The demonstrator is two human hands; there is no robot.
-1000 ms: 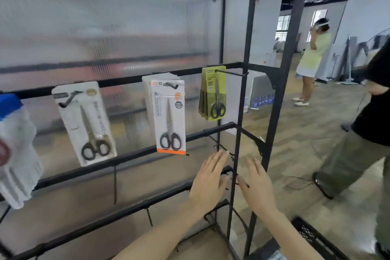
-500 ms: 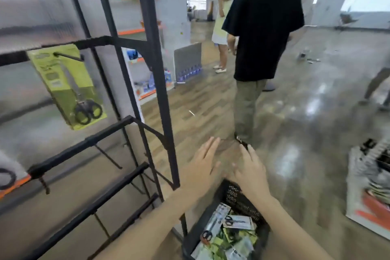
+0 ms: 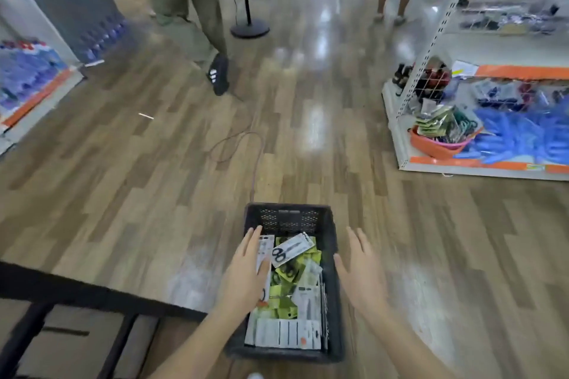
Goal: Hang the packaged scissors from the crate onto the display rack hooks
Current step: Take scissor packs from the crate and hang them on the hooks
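The black crate (image 3: 289, 218) sits on the floor, full of packaged scissors. The topmost pack (image 3: 292, 249) (long axis toward 2 o'clock) lies at 1 o'clock from the nearer left hand (image 3: 248, 274); both it and the right hand (image 3: 361, 274) are spread flat, holding nothing.

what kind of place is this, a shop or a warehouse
Most likely a retail shop floor being stocked. A white shelving unit holds goods above orange price strips, and a black crate of packaged scissors sits on the wood-look floor under both open hands.
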